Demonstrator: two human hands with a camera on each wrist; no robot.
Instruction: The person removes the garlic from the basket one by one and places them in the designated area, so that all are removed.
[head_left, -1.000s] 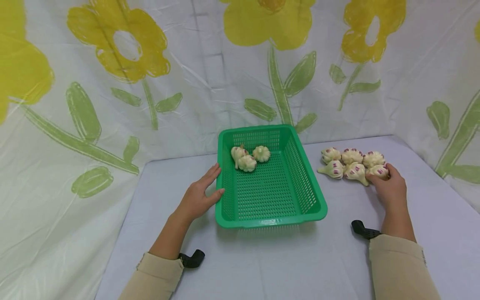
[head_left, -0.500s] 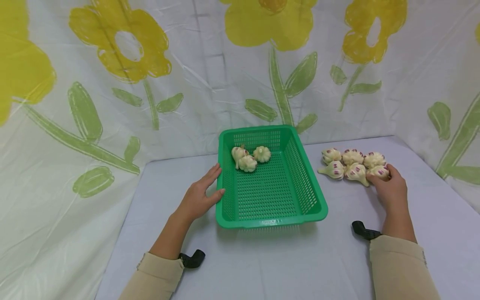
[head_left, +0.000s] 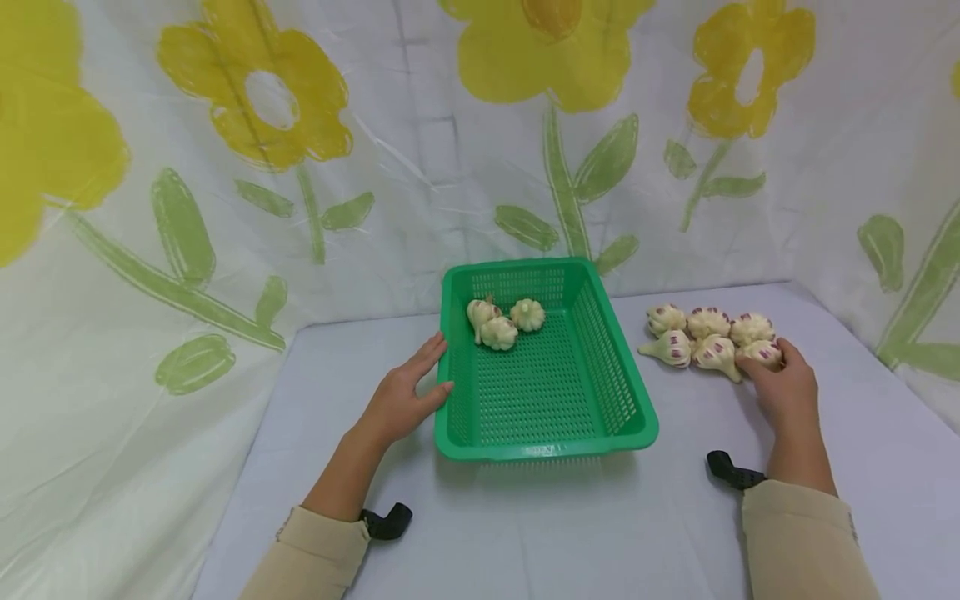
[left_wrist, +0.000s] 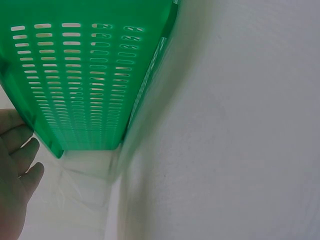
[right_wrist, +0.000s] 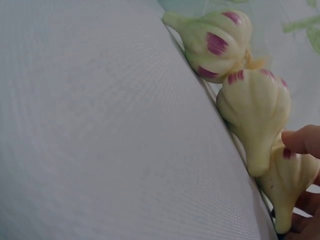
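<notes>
A green plastic basket (head_left: 547,451) with slotted walls stands mid-table, holding a few garlic bulbs (head_left: 498,332) in its far left corner. My left hand (head_left: 401,404) rests against the basket's left rim with straight, spread fingers; the left wrist view shows its fingertips beside the slotted wall. At the right, several purple-marked garlic bulbs (head_left: 708,323) lie in two rows. My right hand (head_left: 787,392) pinches the garlic bulb (head_left: 763,353) at the near right end of these rows, thumb on one side and fingers on the other. In the right wrist view that garlic bulb (right_wrist: 287,175) points its stem downward.
The table (head_left: 555,533) has a pale cloth. Behind it hangs a white curtain (head_left: 405,208) with yellow flowers, meeting the table's back edge close behind the basket. A black wrist camera (head_left: 390,522) sits at the left sleeve and another black wrist camera (head_left: 731,472) at the right.
The whole head view has shifted slightly downward and to the right. Both hands, the basket and the garlic bulbs keep the same places relative to each other.
</notes>
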